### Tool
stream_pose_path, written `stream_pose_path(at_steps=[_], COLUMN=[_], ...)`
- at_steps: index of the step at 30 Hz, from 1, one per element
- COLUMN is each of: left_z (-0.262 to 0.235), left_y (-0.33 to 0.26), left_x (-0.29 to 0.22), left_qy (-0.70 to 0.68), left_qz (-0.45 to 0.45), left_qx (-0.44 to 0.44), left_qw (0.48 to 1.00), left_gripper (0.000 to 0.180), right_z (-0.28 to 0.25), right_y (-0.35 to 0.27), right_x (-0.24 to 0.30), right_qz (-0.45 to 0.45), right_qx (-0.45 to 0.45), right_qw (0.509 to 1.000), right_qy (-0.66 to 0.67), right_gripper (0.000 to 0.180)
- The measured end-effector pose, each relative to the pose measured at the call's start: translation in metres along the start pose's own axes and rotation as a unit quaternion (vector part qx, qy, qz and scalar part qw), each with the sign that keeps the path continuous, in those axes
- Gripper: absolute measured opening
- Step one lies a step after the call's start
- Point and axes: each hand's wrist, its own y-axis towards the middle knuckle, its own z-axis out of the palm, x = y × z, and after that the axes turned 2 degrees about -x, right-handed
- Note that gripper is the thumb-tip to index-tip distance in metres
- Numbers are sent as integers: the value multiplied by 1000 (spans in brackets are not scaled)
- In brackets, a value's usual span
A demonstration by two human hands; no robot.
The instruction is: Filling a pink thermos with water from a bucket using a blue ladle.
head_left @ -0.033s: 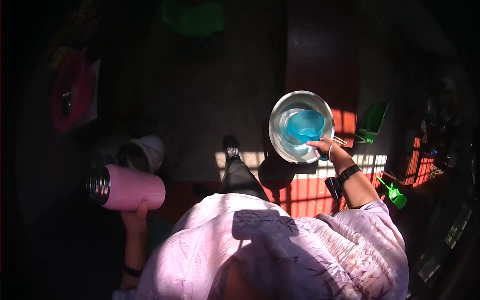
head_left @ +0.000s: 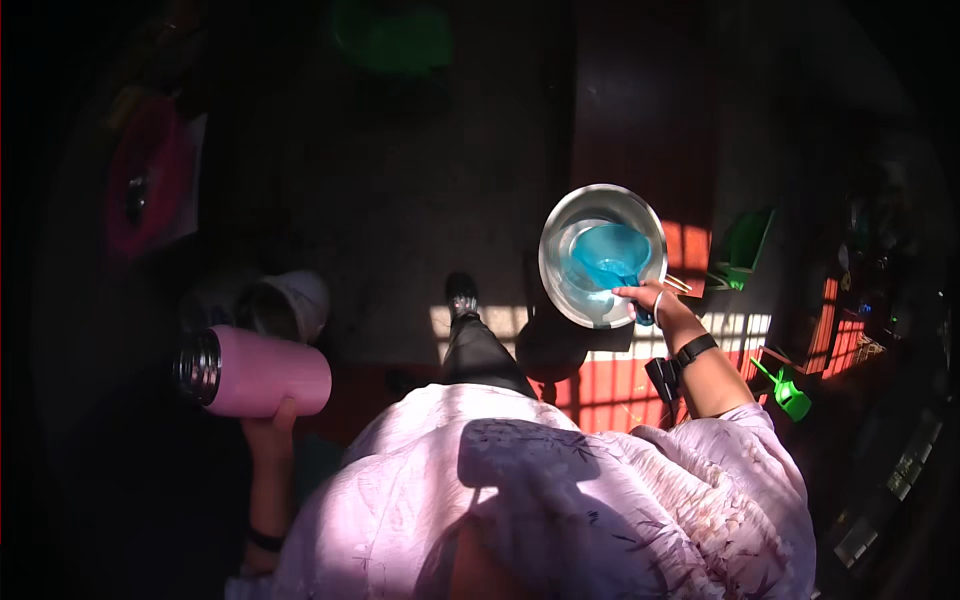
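My left hand [head_left: 270,425] is closed round the lower end of a pink insulated flask [head_left: 270,372]. The flask lies on its side in the air, its shiny dark metal end pointing left. My right hand [head_left: 645,297] grips the handle of a translucent blue dipper [head_left: 612,248]. Its bowl is over or inside a round silver metal basin [head_left: 553,225]; what looks like clear liquid shows in the basin. I cannot tell whether the dipper touches the basin's bottom.
A white bucket-like container [head_left: 305,300] stands beyond the flask. Far left is a pink basin [head_left: 120,215]. At the right are a green dipper [head_left: 792,400] and a green panel-like object [head_left: 745,243]. Another green item [head_left: 395,38] sits at the top. Barred sunlight crosses the red floor [head_left: 600,400].
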Motion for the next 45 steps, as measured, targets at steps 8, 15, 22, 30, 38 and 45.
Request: stream_pose_path(at_steps=[8, 15, 22, 30, 38, 45], left_z=[-101, -209, -294, -335, -345, -341], left_y=[-70, -143, -232, -223, -194, -195], left_x=[66, 114, 140, 217, 240, 205], left_qy=[-28, -165, -324, -280, -213, -161], left_qz=[34, 34, 97, 164, 86, 59], left_qx=[-90, -162, -294, -434, -477, -521], left_qw=[995, 972, 894, 841, 849, 836], left_gripper=[64, 69, 67, 65, 61, 56], right_z=[77, 242, 335, 395, 451, 475], right_y=[-113, -369, -603, -607, -560, -491], right_x=[26, 105, 94, 122, 204, 287], right_qz=[43, -147, -164, -186, -227, -187], right_qx=[-10, 366, 584, 607, 731, 670], right_qw=[975, 894, 795, 737, 597, 687], right_qy=[217, 214, 33, -231, -239, -210], right_gripper=[23, 26, 20, 16, 25, 22])
